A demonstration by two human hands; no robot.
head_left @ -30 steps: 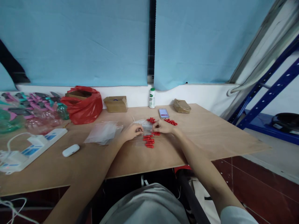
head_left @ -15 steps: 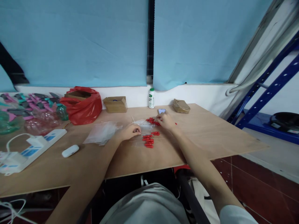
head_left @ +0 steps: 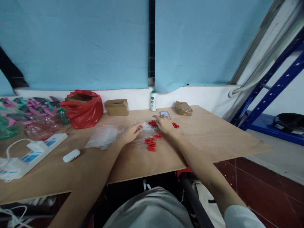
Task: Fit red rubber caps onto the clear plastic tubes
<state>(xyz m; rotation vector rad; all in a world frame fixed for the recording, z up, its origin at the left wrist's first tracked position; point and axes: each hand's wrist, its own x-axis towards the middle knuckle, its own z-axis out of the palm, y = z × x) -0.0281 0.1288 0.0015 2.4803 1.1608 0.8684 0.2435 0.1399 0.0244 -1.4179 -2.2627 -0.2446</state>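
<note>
Just left of a pile of thin clear tubes (head_left: pixel 148 128) is my left hand (head_left: pixel 130 133), its fingers curled in with the tips close together. Whatever lies between those tips is too small to make out. My right hand (head_left: pixel 164 124) reaches over the red rubber bulbs (head_left: pixel 152 123) with its fingers stretched out and apart, and nothing shows in them. More red bulbs (head_left: pixel 175 125) lie on its right side. In front of both hands, several droppers (head_left: pixel 151 144) with red bulbs and clear stems lie side by side on the table.
Clear plastic bags (head_left: pixel 103 136) lie left of my left hand. A phone (head_left: pixel 165 114), white bottle (head_left: pixel 153 100) and cardboard boxes (head_left: pixel 117 107) stand farther back. At left are a red bag (head_left: pixel 86 114), white earbud case (head_left: pixel 71 155), power strip (head_left: pixel 35 155) and spray bottles (head_left: pixel 42 120).
My right hand has shifted slightly left and its fingers have spread out, uncovering red bulbs on its right and more of the phone. My left hand has moved slightly up toward the tube pile.
</note>
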